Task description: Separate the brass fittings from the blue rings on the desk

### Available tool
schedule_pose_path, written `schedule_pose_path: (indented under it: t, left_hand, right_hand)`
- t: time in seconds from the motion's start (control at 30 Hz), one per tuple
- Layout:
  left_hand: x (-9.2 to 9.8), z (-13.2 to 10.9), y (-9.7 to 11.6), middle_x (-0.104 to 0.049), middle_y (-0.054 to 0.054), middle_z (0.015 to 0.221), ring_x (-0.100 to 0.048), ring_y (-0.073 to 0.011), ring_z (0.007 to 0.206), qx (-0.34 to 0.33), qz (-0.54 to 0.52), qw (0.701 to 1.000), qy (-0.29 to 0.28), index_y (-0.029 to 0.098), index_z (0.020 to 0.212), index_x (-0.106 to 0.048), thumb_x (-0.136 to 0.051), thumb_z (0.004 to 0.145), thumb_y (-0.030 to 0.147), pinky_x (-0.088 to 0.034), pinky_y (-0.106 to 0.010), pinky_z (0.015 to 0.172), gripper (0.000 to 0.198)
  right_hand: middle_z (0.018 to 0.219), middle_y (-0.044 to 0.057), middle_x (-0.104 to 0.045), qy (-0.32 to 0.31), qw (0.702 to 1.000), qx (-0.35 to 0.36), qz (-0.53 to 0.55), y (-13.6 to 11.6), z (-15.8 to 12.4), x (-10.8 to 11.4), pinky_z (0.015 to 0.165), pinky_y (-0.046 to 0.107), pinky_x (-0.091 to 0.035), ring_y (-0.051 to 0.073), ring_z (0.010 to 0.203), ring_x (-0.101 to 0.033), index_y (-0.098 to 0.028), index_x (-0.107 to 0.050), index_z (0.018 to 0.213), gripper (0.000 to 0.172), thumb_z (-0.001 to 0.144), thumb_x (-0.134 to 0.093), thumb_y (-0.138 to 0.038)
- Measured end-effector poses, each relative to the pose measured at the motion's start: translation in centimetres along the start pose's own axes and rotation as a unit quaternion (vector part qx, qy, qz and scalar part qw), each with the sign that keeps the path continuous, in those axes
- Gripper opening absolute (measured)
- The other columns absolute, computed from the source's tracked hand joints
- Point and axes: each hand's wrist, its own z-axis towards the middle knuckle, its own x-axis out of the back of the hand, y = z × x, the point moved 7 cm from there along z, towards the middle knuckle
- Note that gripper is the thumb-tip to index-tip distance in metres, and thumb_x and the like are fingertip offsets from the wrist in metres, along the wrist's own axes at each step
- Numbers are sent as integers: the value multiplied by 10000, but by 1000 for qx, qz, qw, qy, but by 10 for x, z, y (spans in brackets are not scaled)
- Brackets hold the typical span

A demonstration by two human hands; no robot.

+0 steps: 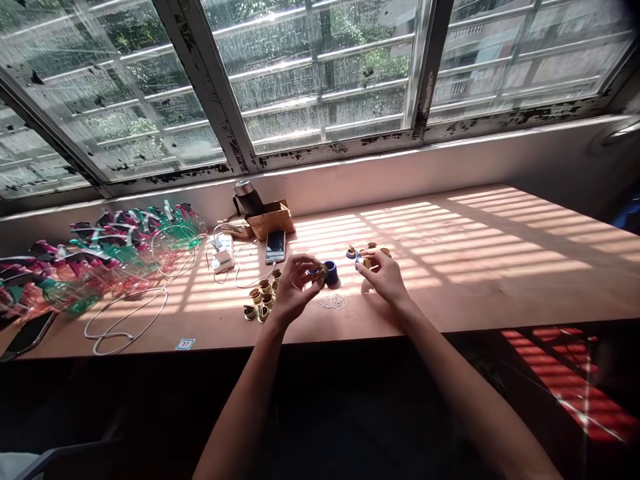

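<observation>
Between its thumb and fingers, my left hand (294,288) pinches a small gold-coloured cap (323,273). My right hand (387,279) has its fingers closed on another gold-coloured cap (367,263), with a bit of blue at its edge. A dark blue round container (331,272) stands just beyond my left fingertips. Thin white rings (333,302) lie in a loose pile on the table between the hands. Several gold caps (267,299) are grouped to the left of my left hand. Behind my right hand are a blue-and-gold piece (352,252) and more gold caps (385,252), partly hidden.
Clear plastic bottles with trigger sprayers (120,247) crowd the wooden table's (475,267) left side. A phone (275,247) on a cable, a power strip (221,255), a cardboard box (273,219) and a black flask (247,198) stand behind. Another phone (31,333) lies front left.
</observation>
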Motion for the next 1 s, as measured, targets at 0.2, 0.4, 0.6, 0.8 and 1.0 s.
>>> schedule_pose_path:
  t: [0.2,0.4,0.6,0.8,1.0]
  left_hand:
    - [6,0,-4,-695,-84,1135,-717,-198,1057,43,66,995,-52,210,1177,-601,-784,866,243,-635,-381,951,362]
    - [11,-7,-17,-750,-83,1091,-740,-180,902,102,179,964,-166,191,1166,-723,-752,877,251,-640,-318,808,296]
    - [22,-8,-24,-792,-64,1001,-712,-203,852,77,302,931,-188,232,1071,-807,-792,830,249,-583,-315,757,242]
    - [40,-9,-32,-748,-65,950,-687,-233,887,52,398,902,-162,260,1045,-830,-832,802,326,-580,-348,815,252]
    - [37,-9,-28,-777,-71,1001,-668,-247,960,57,364,916,-158,284,983,-842,-757,892,352,-569,-372,845,142]
  right_hand:
    - [982,76,-782,-5,1000,1,-3,-4,0,0,699,325,-596,222,868,-740,-208,-737,1069,328,823,-767,-423]
    - [984,73,-781,-9,1000,4,-8,-6,-1,-1,678,316,-590,227,886,-744,-208,-729,1057,312,828,-754,-419]
    - [972,70,-780,-14,1000,6,-17,-2,-1,-1,677,317,-583,220,857,-737,-210,-737,1064,304,831,-754,-404]
    - [974,67,-787,-17,1000,1,-25,0,-1,-2,696,325,-578,227,879,-743,-210,-736,1067,304,829,-752,-399]
    - [992,73,-793,-19,1000,4,-25,1,-1,-3,698,331,-577,235,895,-752,-211,-734,1061,307,827,-758,-408]
